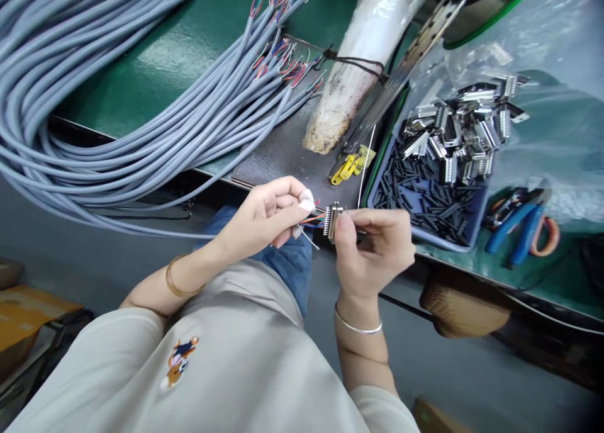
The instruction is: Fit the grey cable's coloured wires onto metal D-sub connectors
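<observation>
A green table (165,61) carries grey cables (155,159) on the left, a dark board (274,159) mid-scene and, right, a blue bin (438,239) with pliers (525,231) beside it.

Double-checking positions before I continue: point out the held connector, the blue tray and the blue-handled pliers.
Connector (331,221): head view, on its metal body.
Blue tray (480,214): head view, on its right rim.
Blue-handled pliers (512,226): head view, on one handle.
</observation>
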Available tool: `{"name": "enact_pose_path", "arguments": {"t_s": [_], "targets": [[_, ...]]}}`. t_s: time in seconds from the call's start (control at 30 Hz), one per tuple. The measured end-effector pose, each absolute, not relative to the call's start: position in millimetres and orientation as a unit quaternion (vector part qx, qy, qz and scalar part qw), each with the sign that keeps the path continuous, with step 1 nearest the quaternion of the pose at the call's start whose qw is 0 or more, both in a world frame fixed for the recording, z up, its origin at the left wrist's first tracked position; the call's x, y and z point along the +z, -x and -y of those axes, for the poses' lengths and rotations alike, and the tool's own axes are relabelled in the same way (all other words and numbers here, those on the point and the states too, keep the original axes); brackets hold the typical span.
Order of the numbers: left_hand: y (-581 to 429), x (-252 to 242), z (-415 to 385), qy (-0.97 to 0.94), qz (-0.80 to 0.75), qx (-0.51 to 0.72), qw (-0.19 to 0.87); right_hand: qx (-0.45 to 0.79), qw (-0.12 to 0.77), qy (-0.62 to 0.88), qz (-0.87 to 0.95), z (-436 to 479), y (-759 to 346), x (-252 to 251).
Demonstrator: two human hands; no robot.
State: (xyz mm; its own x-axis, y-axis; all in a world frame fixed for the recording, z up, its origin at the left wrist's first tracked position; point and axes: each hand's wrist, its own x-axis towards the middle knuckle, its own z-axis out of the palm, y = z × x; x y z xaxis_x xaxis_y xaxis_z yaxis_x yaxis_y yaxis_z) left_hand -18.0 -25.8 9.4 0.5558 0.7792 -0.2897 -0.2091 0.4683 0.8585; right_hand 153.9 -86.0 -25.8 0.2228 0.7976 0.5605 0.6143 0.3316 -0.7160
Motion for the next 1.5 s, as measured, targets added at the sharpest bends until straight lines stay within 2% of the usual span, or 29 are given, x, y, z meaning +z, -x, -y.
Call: {"name": "enact_pose_path", "arguments": {"t_s": [0.23,0.4,0.7,0.77,0.83,0.93,1.0,1.07,1.27,1.37,1.5], "targets": [[24,7,31,-0.440,-0.307,0.353,0.766,0.205,0.539,0.604,0.550,86,-146,-8],[26,6,33,-0.484,-0.273,0.383,0.738,0.227,0.543,0.595,0.547,84,-147,-8],[28,-4,40,-0.733,-0.238,0.377,0.514,0.230,0.508,0.612,0.561,89,-147,-1],[24,-6,40,-0.705,-0.282,0.377,0.530,0.191,0.484,0.629,0.577,91,-148,-1],[21,-8,39,-0.627,-0.333,0.374,0.597,0.099,0.492,0.640,0.582,91,-152,-1],[20,-8,34,-0.501,-0.359,0.352,0.704,-0.055,0.583,0.604,0.541,86,-158,-2],[20,-9,30,-0.451,-0.355,0.342,0.744,-0.094,0.628,0.566,0.525,84,-159,-2],[21,-9,27,-0.418,-0.357,0.339,0.763,-0.077,0.631,0.559,0.532,84,-159,-5],[21,-11,24,-0.392,-0.354,0.333,0.781,-0.018,0.528,0.568,0.631,91,-154,-20],[17,-12,24,-0.413,-0.358,0.359,0.756,-0.018,0.497,0.551,0.670,88,-152,-24],[10,-12,23,-0.452,-0.391,0.408,0.690,-0.009,0.498,0.548,0.672,83,-150,-28]]}}
